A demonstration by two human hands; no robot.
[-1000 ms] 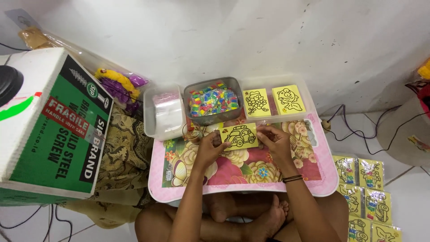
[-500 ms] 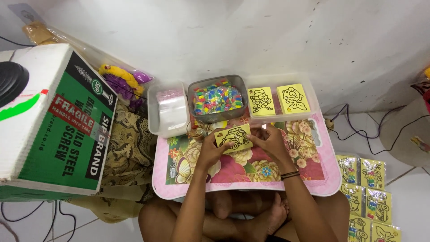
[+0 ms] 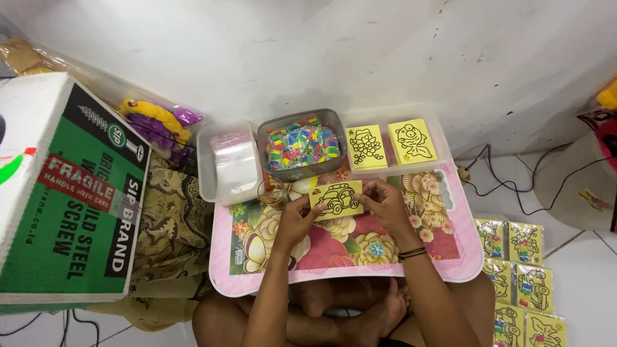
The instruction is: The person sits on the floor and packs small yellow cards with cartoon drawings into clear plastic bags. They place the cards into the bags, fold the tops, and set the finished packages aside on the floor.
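a: item one?
b: yellow car card [image 3: 336, 200], above the floral lap tray [image 3: 450, 257], pinched by left hand [image 3: 297, 220] and right hand [image 3: 384, 204] at its side edges.
a: handling note?
b: grip only the margins, keep it level; backing possibly peeling, unclear. grey tub of coloured packets [image 3: 302, 142] just behind.

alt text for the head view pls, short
Both hands, left hand and right hand, hold a yellow car card over a pink floral lap table. Behind it sit a grey tub of colourful pieces and two more yellow cards.
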